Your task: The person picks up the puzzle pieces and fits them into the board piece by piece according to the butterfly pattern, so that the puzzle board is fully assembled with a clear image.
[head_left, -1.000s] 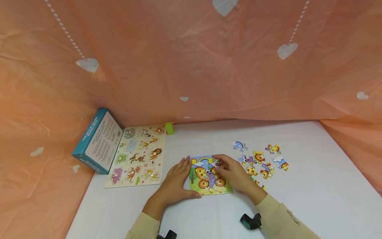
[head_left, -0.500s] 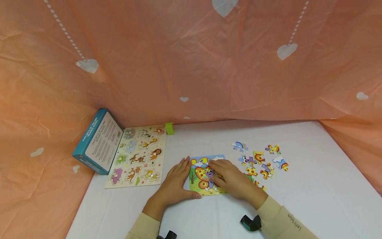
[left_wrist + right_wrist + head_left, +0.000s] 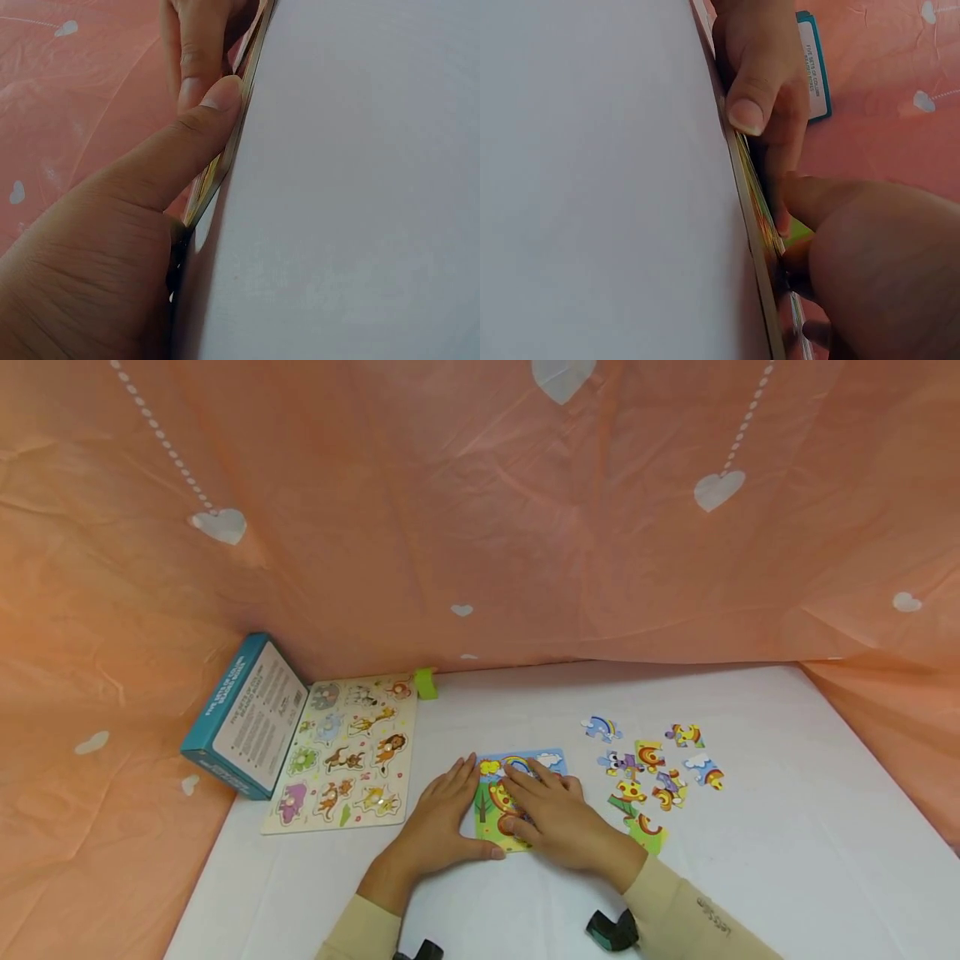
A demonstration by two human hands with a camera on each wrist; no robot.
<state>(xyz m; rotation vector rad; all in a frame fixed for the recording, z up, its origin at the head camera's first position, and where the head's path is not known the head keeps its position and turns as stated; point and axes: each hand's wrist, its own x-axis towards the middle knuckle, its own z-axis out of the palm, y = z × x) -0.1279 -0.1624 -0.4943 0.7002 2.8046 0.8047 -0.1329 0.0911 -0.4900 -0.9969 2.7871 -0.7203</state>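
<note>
A square butterfly puzzle board point(image 3: 489, 838), with a rainbow along its top, lies on the white table. My left hand point(image 3: 441, 817) spans its lower left corner, fingers straight along the left edge. In the left wrist view, the thumb point(image 3: 217, 101) of that hand touches the front edge. Across the middle of the picture rests my right hand point(image 3: 564, 827), its fingers extended and hiding most of the butterfly. Loose puzzle pieces point(image 3: 651, 756) are scattered right of the board, including a rainbow piece point(image 3: 602, 727) and a green-and-yellow piece point(image 3: 647, 835).
To the left lies a wooden animal peg board point(image 3: 345, 756), with a teal box point(image 3: 251, 718) leaning beside it. A small green block point(image 3: 425, 683) sits by the animal board's top corner. An orange curtain point(image 3: 480, 527) with white hearts hangs behind the table.
My right hand has moved left from the puzzle's upper right corner, and its fingers now lie flatter over the picture. More of the lower loose pieces shows. My left hand stays in place.
</note>
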